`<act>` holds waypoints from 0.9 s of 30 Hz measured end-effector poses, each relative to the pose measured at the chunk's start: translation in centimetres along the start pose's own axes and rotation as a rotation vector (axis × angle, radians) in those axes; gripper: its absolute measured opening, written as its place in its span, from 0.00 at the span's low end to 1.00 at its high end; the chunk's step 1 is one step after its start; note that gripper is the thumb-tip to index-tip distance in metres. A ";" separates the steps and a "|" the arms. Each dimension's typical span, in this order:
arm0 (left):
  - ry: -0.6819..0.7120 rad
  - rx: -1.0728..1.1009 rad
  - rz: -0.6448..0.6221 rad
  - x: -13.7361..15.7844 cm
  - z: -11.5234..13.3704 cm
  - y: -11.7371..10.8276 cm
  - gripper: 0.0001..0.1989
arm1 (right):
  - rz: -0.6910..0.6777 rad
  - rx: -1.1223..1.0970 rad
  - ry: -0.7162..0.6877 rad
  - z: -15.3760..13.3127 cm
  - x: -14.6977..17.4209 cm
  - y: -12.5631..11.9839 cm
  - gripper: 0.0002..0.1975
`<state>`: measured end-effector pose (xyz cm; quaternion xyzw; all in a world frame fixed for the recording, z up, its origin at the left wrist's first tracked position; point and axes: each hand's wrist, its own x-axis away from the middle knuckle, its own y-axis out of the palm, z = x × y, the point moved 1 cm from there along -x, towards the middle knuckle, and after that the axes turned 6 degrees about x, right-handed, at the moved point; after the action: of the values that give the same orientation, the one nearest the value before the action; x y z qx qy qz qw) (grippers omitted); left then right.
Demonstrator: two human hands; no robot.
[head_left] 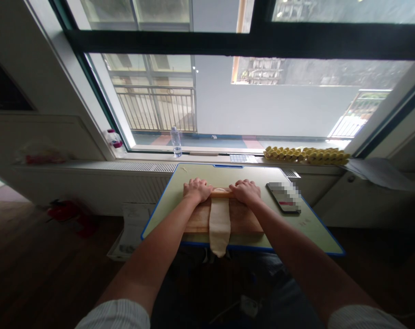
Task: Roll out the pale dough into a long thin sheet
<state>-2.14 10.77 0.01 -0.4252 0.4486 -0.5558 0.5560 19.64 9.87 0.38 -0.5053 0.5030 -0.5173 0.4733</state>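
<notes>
A long strip of dough [220, 224] lies across a wooden board [244, 221], its near end hanging over the table's front edge. Across the far part of the strip rests a wooden rolling pin [223, 194]. My left hand [197, 188] is closed over the pin's left end, and my right hand [246, 189] over its right end. Only the middle of the pin shows between them; the ends are covered by my fingers. A small bit of dough pokes out beyond the pin.
The board sits on a green table [275, 176] with a blue rim. A phone [283, 198] lies at its right. On the windowsill stand a clear bottle [176, 144] and yellow egg trays [305, 155]. A red fire extinguisher [72, 217] is on the floor at left.
</notes>
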 end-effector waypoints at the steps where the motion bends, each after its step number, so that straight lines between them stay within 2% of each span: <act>1: 0.002 -0.001 0.002 0.0 0.0 0.0 0.25 | 0.004 -0.011 0.001 0.0 0.1 0.0 0.31; 15: 0.006 0.007 0.019 0.1 0.0 0.0 0.24 | 0.016 -0.024 0.005 -0.1 0.8 -0.4 0.29; 27: -0.006 0.010 -0.010 0.0 0.0 -0.1 0.25 | 0.013 -0.057 0.025 0.0 -0.1 0.0 0.30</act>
<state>-2.16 10.73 0.07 -0.4260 0.4421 -0.5596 0.5567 19.62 10.02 0.42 -0.5089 0.5268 -0.5057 0.4558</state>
